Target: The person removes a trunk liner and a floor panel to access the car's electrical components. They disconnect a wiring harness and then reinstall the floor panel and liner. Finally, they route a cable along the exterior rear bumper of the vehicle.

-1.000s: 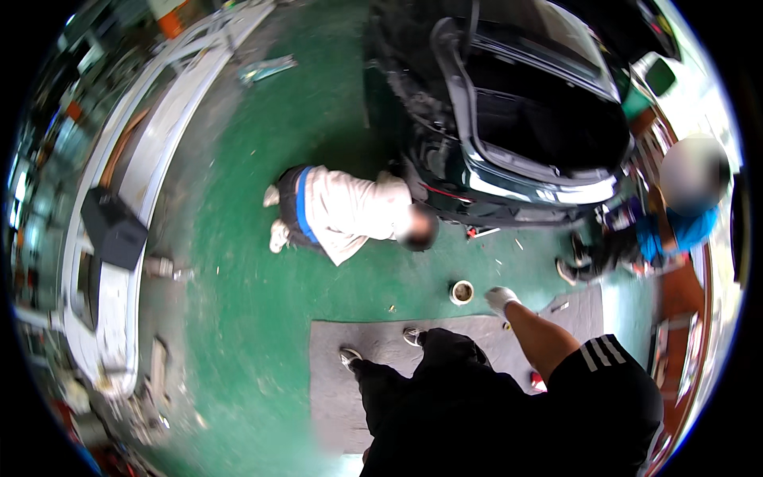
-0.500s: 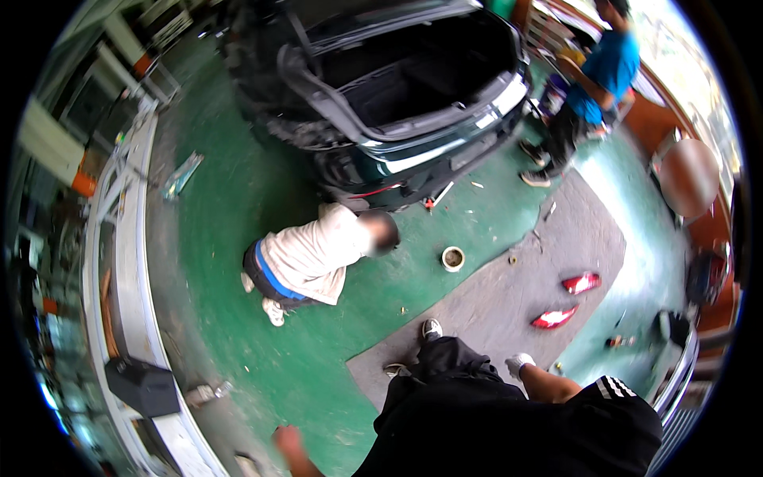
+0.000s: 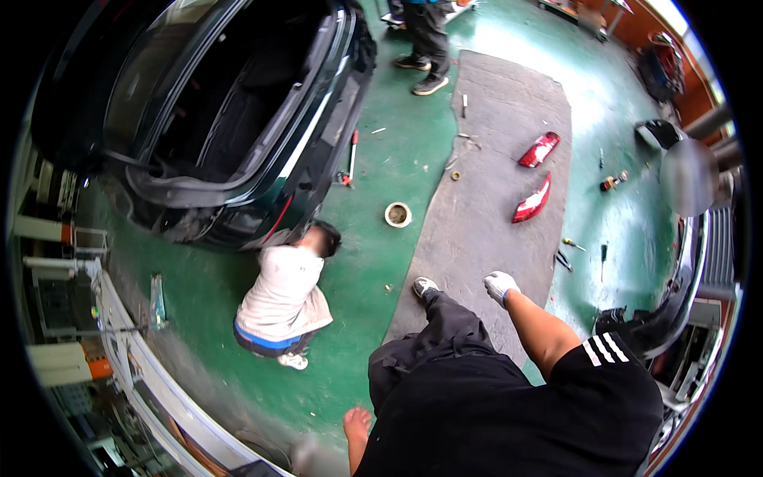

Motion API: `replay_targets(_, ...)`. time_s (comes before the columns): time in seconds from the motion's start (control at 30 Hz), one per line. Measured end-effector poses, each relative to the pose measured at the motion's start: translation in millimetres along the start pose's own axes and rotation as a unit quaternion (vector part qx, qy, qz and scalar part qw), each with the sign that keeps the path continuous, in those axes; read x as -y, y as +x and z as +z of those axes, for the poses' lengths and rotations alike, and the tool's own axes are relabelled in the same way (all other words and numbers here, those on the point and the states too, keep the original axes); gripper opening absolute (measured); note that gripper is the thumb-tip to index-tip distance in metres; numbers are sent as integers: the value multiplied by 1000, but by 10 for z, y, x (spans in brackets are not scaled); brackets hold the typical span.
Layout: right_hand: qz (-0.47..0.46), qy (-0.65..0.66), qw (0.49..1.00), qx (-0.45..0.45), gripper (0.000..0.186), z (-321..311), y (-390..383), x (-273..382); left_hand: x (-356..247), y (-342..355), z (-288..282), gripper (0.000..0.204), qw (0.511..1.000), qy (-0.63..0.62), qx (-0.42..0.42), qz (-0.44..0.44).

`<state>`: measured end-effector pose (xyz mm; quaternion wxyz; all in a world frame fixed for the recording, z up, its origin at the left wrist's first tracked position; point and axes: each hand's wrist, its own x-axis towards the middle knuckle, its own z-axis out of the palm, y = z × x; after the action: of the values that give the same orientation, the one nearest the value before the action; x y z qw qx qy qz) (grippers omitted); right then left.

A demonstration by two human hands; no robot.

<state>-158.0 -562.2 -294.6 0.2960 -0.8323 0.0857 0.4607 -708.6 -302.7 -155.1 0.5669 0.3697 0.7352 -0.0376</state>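
My bare left hand (image 3: 357, 421) hangs beside my hip above the green floor, its fingers loosely apart and nothing in them. My right hand (image 3: 500, 286), in a white glove, is held out over the grey mat (image 3: 469, 191). Its fingers look loosely extended, and no object shows in it. Ahead of that hand two red and white tail lights lie on the mat, the nearer one (image 3: 533, 199) and the farther one (image 3: 540, 149). Neither hand touches them.
A dark car (image 3: 238, 119) with its trunk open stands at the left. One person (image 3: 282, 298) crouches at its corner; another (image 3: 427, 44) stands beyond. A round pot (image 3: 398, 215), pliers (image 3: 563, 261), a screwdriver (image 3: 573, 244) and a bumper (image 3: 675, 318) are on the floor.
My view has turned to the right, so the car now sits farther left and the tail lights nearer the middle. My left hand has come closer to my body.
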Motion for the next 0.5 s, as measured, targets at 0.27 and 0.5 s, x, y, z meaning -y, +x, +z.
replay_targets(0.27,21,77,994,-77,25,-756,847,-1987,807,1076,48,48,989,-90,106,-54)
replay_targets(0.5,143,161,976,41,12,111,-395,-736,-228,1208,-257,44,988,95,42,117)
